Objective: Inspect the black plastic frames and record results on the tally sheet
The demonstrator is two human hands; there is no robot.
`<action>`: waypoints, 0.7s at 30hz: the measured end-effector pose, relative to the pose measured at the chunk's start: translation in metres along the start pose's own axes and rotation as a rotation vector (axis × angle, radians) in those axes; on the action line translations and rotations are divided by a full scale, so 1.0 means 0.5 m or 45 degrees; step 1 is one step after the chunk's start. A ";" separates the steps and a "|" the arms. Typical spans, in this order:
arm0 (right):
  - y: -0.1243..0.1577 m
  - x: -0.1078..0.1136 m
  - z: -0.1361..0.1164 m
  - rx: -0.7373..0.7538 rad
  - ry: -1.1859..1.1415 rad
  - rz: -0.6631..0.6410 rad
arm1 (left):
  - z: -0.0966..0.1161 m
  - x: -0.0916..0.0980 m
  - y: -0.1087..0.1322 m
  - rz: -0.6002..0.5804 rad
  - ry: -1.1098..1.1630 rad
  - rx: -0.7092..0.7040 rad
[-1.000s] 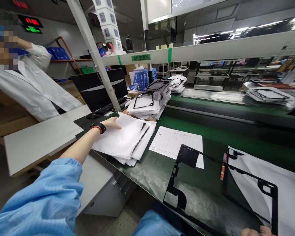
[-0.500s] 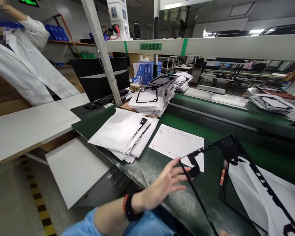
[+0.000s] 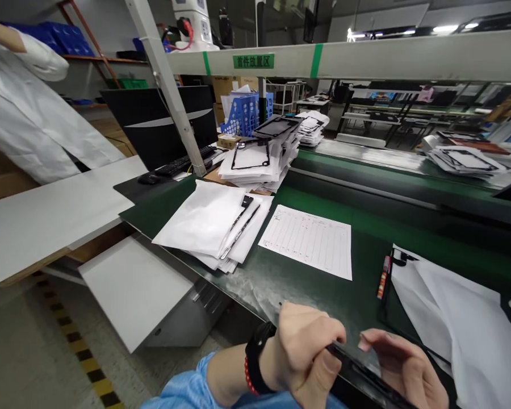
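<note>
A thin black frame-shaped part point(image 3: 368, 375) is held almost edge-on at the bottom of the head view, its lower end running out of the picture. My left hand point(image 3: 309, 346) is closed round its near-left end, with the thumb pressed along the edge. Along the same part, my right hand point(image 3: 409, 363) curves its fingers, with the part lying across the palm side; its fingertips stand clear of the edge. Beyond the hands lies a printed form sheet point(image 3: 309, 241). To the right, white sheets point(image 3: 451, 301) cover part of another black frame point(image 3: 426, 343) on the dark green bench.
A red-and-white marker point(image 3: 382, 278) lies left of those sheets. White sleeves with black parts point(image 3: 208, 224) are stacked at the bench's left edge. Behind them stand a taller pile point(image 3: 255, 165), a keyboard point(image 3: 187, 162) and a monitor point(image 3: 162, 128). A person in a white coat point(image 3: 38, 113) stands at left.
The black frame has swung from a wide, open view down to nearly edge-on. My left hand went from spread fingers to a grip on it. My right hand has come further into view.
</note>
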State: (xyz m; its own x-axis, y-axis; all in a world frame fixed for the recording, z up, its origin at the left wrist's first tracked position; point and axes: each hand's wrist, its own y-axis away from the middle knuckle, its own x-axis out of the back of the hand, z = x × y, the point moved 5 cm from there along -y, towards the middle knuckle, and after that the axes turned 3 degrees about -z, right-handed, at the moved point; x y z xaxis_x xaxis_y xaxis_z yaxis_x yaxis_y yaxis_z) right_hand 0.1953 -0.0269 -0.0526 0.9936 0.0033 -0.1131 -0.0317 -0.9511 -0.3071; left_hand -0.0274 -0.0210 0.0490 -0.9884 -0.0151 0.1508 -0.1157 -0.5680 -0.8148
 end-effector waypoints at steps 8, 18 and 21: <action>-0.071 -0.125 -0.063 0.252 -0.156 -0.032 | 0.006 0.001 0.002 0.232 -0.187 -0.215; -0.051 -0.079 -0.096 0.502 0.114 -0.011 | -0.026 0.010 0.014 0.293 -0.185 0.002; -0.029 -0.067 -0.136 0.827 0.475 0.103 | -0.039 0.020 0.023 0.402 -0.433 0.111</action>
State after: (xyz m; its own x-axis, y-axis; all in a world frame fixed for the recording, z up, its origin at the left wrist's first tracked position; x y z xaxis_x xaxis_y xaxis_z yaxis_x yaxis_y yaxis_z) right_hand 0.1701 -0.0343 0.0196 0.9528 -0.2730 0.1331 -0.0489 -0.5703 -0.8200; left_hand -0.0406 -0.0113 0.0302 -0.8840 -0.4587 0.0902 0.2083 -0.5592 -0.8024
